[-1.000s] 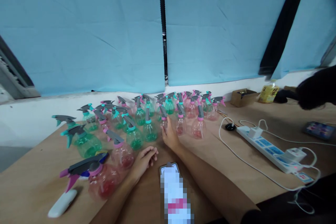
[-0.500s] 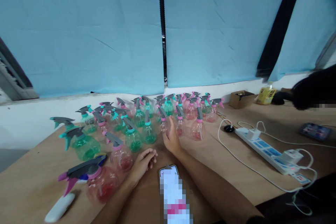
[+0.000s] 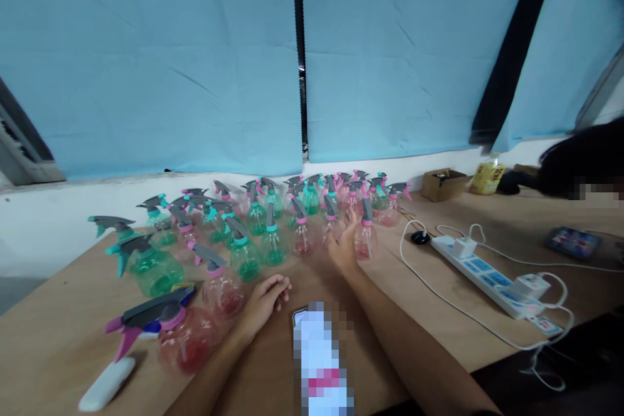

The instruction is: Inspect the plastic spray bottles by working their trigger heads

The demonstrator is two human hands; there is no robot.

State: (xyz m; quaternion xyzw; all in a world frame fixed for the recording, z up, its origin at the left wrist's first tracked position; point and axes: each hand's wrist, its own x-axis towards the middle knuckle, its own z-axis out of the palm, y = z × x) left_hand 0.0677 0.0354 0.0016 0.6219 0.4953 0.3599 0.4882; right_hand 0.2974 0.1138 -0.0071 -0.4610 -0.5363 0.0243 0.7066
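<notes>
Several small spray bottles stand in rows on a wooden table (image 3: 419,299), green ones (image 3: 271,242) with teal collars and pink ones (image 3: 364,237) with pink collars, all with grey triggers. My right hand (image 3: 343,246) is stretched forward with fingers spread, reaching between two pink bottles (image 3: 333,224) in the front row. It grips nothing. My left hand (image 3: 266,297) rests on the table, fingers loosely curled and empty, next to a pink bottle (image 3: 221,287). A phone (image 3: 316,351) lies between my forearms.
A white power strip (image 3: 492,276) with plugs and cables runs along the right. A small cardboard box (image 3: 443,183) and a yellow drink carton (image 3: 487,177) stand at the back right. Another phone (image 3: 572,241) and a person's dark sleeve (image 3: 580,159) are at far right. A white device (image 3: 104,382) lies front left.
My right hand has moved to the right along the front row, from the bottle near the middle to the pink bottles further right. My left hand has stayed put.
</notes>
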